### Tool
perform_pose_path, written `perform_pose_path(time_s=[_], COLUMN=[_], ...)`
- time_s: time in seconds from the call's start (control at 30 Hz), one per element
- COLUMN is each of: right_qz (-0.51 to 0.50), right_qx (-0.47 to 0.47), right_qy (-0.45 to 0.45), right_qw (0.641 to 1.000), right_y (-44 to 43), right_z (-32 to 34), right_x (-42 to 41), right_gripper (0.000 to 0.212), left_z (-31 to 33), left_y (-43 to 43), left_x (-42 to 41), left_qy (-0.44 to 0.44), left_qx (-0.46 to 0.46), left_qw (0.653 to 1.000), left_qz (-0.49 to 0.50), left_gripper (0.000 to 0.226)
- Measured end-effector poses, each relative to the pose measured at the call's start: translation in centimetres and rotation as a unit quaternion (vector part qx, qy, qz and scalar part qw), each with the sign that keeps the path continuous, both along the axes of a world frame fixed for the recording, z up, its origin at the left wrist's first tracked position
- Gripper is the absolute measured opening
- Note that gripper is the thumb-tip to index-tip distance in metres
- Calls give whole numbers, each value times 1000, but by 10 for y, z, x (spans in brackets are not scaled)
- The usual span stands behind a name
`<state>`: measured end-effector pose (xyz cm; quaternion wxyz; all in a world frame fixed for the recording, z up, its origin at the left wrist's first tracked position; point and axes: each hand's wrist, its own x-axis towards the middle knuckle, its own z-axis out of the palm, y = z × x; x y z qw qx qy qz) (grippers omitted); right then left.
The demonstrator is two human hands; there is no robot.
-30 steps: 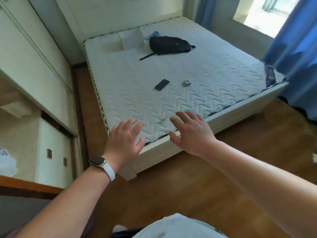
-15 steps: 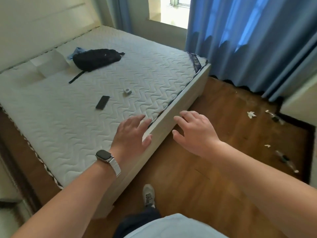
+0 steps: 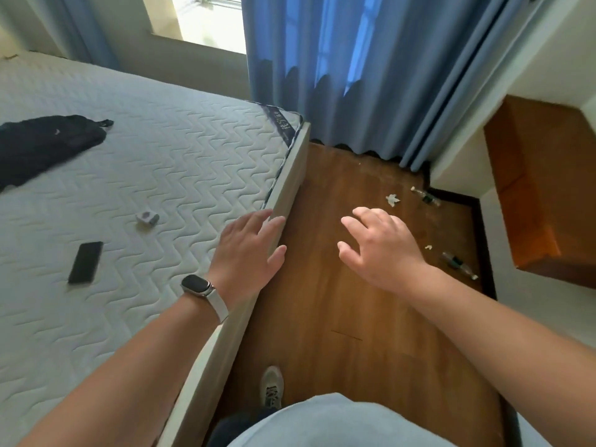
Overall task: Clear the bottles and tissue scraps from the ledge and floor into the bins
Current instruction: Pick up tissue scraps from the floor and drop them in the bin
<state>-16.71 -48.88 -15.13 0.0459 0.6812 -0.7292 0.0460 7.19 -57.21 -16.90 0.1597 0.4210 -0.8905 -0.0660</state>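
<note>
Two clear bottles [image 3: 426, 196] [image 3: 458, 264] and white tissue scraps [image 3: 392, 199] on floor [image 3: 322, 285] — left hand [image 3: 246, 258], right hand [image 3: 382, 250] splayed, empty.

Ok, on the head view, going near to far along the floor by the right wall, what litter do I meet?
Near bottle → small tissue scrap → larger tissue scrap → far bottle near the curtain.

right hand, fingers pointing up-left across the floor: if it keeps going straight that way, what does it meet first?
Probably the bed frame's side board. The right hand is open and empty over bare wooden floor; the tissue scrap lies right of that line. Depth is unclear.
</note>
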Motion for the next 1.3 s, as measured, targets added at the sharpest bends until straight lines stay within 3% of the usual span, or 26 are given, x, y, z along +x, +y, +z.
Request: perform_pose_path(time_s=[0.43, 0.87, 1.3], right_qz=[-162, -223, -300], right_qx=[14, 51, 77], right_qy=[14, -73, -74], right_qw=[987, 971, 948], right_y=[-55, -127, -168], right_z=[-2, -70, -55], right_x=[-78, -256, -422], right_gripper=[50, 50, 50], left_z=[-17, -42, -37], left_y=[-129, -225, -289], left_x=[-116, -308, -500], left_qy=[12, -67, -87], left_qx=[-3, 15, 5], left_qw=[986, 973, 950], left_qz=[-165, -222, -301], left_gripper=[49, 48, 48])
